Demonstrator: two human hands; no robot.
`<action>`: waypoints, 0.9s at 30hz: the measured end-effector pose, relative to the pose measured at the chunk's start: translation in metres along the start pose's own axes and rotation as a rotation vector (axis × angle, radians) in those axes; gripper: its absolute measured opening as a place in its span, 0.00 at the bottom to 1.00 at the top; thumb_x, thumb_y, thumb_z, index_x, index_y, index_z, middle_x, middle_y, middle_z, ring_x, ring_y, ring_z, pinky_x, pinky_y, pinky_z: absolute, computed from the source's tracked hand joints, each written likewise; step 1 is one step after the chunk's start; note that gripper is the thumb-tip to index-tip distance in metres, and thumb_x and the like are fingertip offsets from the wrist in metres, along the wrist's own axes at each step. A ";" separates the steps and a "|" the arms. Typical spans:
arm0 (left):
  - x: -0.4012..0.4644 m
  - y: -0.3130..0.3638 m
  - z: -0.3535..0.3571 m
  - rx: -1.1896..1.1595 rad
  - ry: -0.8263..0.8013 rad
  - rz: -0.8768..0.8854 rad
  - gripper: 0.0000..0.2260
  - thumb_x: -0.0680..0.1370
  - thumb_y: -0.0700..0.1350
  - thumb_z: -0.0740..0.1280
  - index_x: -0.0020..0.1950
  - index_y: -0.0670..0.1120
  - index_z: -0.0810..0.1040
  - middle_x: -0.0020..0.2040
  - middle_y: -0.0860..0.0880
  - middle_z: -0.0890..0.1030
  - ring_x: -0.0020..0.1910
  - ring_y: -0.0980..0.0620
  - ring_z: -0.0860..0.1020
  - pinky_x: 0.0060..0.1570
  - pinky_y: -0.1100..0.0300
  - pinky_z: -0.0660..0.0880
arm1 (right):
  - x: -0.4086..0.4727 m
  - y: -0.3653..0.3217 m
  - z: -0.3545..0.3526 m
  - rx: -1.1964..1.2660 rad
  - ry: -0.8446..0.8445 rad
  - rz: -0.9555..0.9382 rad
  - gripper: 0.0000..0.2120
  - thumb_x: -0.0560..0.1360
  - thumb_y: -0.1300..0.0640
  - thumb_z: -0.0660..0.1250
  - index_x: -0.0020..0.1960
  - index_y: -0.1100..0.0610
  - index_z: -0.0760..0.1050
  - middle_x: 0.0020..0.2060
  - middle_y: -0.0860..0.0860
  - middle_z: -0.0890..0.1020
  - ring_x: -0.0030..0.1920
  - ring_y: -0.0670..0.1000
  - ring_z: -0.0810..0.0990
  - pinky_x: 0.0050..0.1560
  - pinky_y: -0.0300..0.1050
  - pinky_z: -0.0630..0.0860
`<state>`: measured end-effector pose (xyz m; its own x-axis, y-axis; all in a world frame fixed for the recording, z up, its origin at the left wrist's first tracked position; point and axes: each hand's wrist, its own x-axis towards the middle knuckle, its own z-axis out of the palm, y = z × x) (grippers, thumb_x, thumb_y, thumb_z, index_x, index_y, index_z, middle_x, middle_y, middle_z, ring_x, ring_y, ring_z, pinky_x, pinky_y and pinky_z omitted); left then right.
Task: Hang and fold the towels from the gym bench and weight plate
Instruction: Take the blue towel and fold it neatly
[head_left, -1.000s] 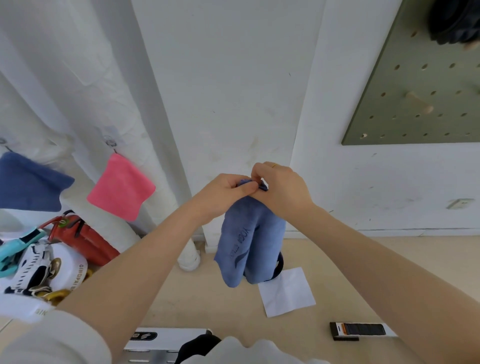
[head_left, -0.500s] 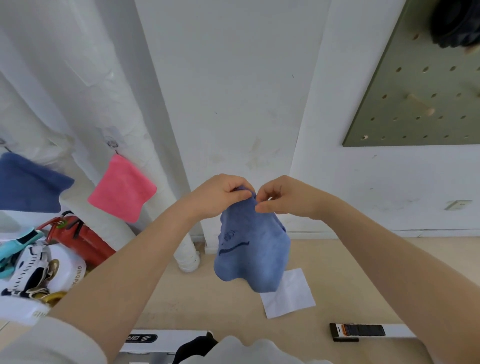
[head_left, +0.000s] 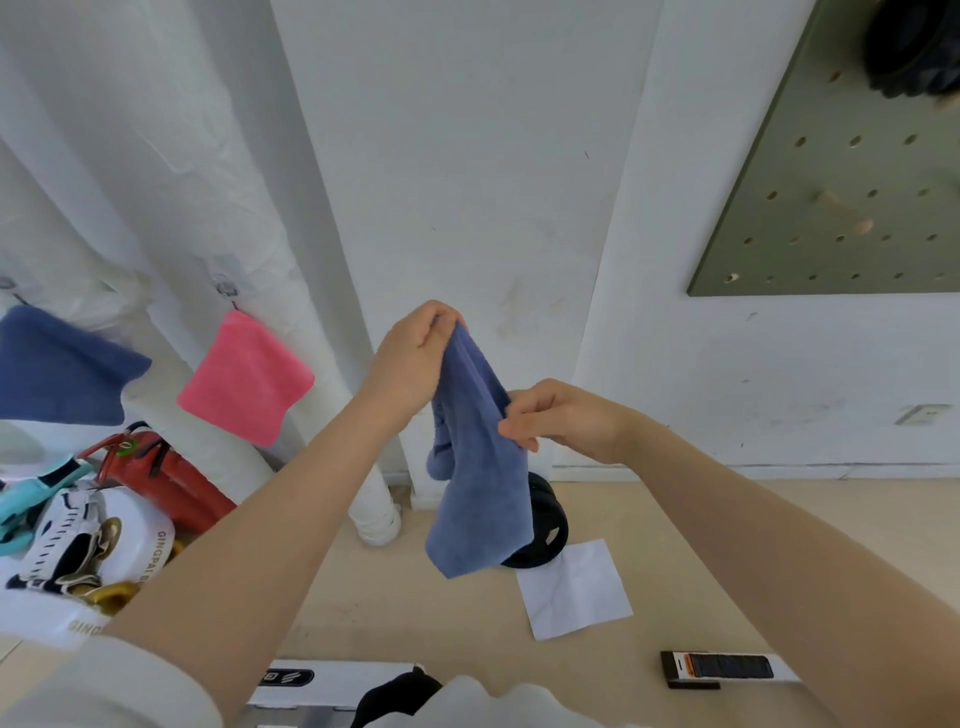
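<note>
The blue towel (head_left: 478, 457) hangs in the air, long axis nearly vertical. The left hand (head_left: 415, 364) pinches its top corner; the right hand (head_left: 556, 421) pinches its right edge lower down, nearer the free end above the weight plate (head_left: 545, 535).

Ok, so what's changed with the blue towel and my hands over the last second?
The left hand has lifted its grip on the top corner of the blue terry towel, while the right hand has slid away from it, down the right-hand edge, and now pinches there, so the towel hangs longer and less bunched. The pink cloth and dark blue cloth on the wall hooks stayed put.
</note>
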<state>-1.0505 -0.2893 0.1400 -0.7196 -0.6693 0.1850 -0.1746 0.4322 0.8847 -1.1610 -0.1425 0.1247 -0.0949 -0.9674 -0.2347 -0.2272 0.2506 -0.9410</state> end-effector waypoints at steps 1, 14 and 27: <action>0.002 -0.002 -0.002 -0.046 0.059 -0.046 0.13 0.81 0.42 0.54 0.40 0.51 0.73 0.40 0.54 0.75 0.42 0.54 0.73 0.43 0.63 0.69 | -0.002 0.003 -0.004 0.053 0.009 -0.006 0.15 0.71 0.55 0.65 0.31 0.63 0.69 0.31 0.55 0.68 0.36 0.49 0.69 0.44 0.33 0.69; -0.005 0.015 0.024 0.139 0.013 0.043 0.11 0.80 0.44 0.59 0.40 0.46 0.75 0.37 0.51 0.78 0.37 0.54 0.75 0.39 0.67 0.70 | 0.009 0.002 0.010 -0.186 0.552 -0.250 0.10 0.71 0.57 0.71 0.50 0.61 0.78 0.47 0.55 0.82 0.47 0.52 0.80 0.52 0.43 0.75; -0.011 0.021 0.032 -0.043 -0.235 -0.111 0.15 0.79 0.50 0.58 0.35 0.45 0.68 0.32 0.48 0.69 0.34 0.51 0.67 0.40 0.55 0.66 | 0.002 0.011 -0.009 -0.077 0.524 -0.151 0.14 0.78 0.56 0.61 0.33 0.52 0.68 0.27 0.46 0.71 0.28 0.41 0.67 0.32 0.33 0.65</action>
<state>-1.0677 -0.2537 0.1432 -0.8348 -0.5504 -0.0145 -0.2362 0.3343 0.9124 -1.1721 -0.1417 0.1164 -0.5214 -0.8502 0.0730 -0.3441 0.1312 -0.9297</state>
